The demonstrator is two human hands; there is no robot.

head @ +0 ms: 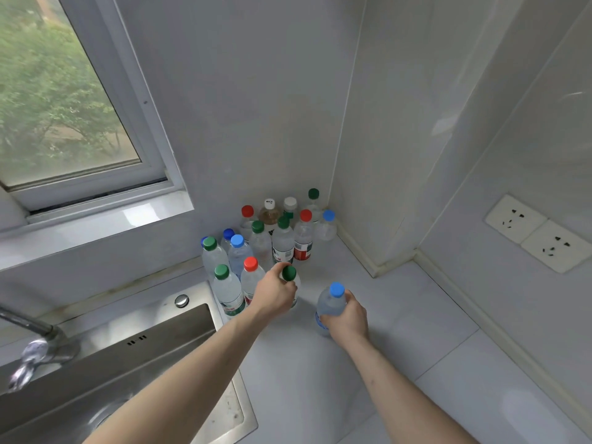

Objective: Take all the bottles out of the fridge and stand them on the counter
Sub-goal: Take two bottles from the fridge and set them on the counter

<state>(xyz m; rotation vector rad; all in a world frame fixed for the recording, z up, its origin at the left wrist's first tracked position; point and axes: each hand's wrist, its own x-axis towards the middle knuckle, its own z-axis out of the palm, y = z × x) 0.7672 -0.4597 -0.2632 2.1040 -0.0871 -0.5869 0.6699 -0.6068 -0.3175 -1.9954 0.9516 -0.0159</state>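
Several clear plastic bottles with green, red, blue and white caps stand clustered [283, 238] in the far corner of the white counter [400, 331]. My left hand [275, 294] grips a green-capped bottle [290, 274] just below its cap, at the front of the cluster. My right hand [347, 318] holds a blue-capped bottle [331, 301] round its body, a little to the right, with its base at the counter. The fridge is out of view.
A steel sink [137, 354] with a tap [35, 347] lies left of the bottles. A window [64, 100] is above it. Two wall sockets [538, 232] sit on the right wall. The counter extends toward me on the right.
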